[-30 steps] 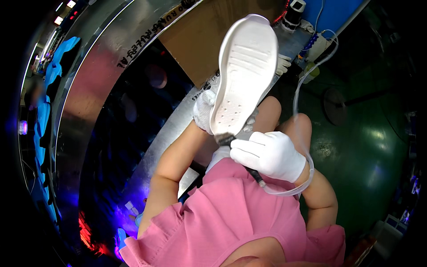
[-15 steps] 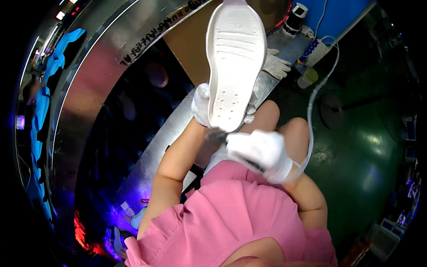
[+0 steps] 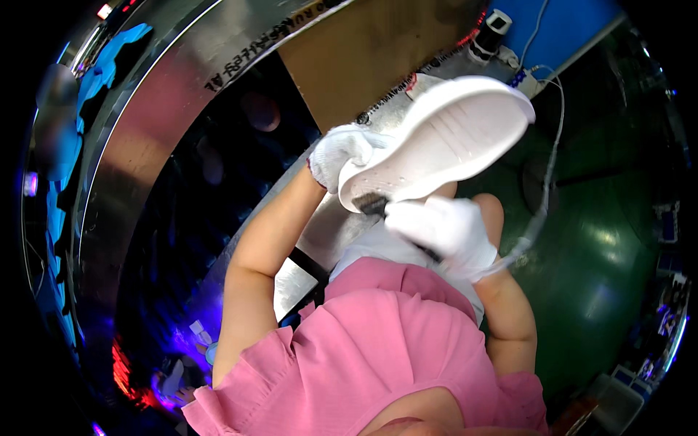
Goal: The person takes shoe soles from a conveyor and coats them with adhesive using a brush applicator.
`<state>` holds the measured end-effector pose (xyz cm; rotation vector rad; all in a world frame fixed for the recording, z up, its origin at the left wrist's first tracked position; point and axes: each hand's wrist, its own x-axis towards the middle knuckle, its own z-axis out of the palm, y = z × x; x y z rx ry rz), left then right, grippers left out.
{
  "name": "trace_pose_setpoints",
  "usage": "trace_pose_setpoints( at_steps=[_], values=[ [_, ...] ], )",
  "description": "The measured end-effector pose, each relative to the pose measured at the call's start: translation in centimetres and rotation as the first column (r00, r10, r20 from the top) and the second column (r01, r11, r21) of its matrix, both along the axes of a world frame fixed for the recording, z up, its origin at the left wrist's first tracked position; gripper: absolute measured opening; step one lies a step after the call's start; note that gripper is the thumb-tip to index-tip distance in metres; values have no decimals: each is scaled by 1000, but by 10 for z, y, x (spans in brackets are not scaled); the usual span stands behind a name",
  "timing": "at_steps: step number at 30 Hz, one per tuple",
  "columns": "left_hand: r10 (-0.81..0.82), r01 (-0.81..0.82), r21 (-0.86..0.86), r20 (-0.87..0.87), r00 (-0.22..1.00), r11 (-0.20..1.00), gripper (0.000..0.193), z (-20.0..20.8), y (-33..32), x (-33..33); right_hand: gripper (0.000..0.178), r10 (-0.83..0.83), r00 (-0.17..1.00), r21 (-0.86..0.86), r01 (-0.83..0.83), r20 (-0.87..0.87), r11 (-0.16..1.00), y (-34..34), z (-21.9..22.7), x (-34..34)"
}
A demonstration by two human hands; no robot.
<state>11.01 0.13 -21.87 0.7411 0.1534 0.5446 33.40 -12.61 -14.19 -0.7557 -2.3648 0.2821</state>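
Note:
A white shoe sole [image 3: 458, 134] is held up in front of me, tilted, its inner side facing me. Its heel end points to the lower left. My left hand [image 3: 345, 152], in a white knit glove, is closed on the sole's edge near the heel; part of the fingers lies behind the sole. My right hand [image 3: 447, 232], gloved in white and somewhat blurred, is wrapped round a dark-handled brush [image 3: 372, 203]. The dark bristles touch the heel end of the sole. A thin pale hose [image 3: 550, 171] runs down to my right wrist.
On the left curves a metal-sided machine [image 3: 153, 138] with a dark opening where pale shapes hang. Behind the sole stands a brown board [image 3: 342, 62]. A black-and-white cylinder [image 3: 488, 36] sits at the back right. The green floor [image 3: 582, 283] is on the right.
The sole has swung from upright to leaning right, its toe now at the upper right. My right hand has brought the brush onto the heel. My left hand has shifted its grip along the edge.

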Motion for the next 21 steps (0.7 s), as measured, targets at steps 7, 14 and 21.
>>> trace_pose_setpoints(
  at_steps=[7,14,21],
  values=[
    [-74,161,147,-474,877,976,59,51,-8,13,35,-43,999,25,43,1,999,-5,-2,2],
    [101,171,365,-617,781,915,55,70,-1,10,25,-24,999,71,22,38,997,-9,9,7],
    [78,108,255,-624,778,961,61,56,4,13,31,-35,999,117,36,-15,992,-15,9,16]
  ],
)
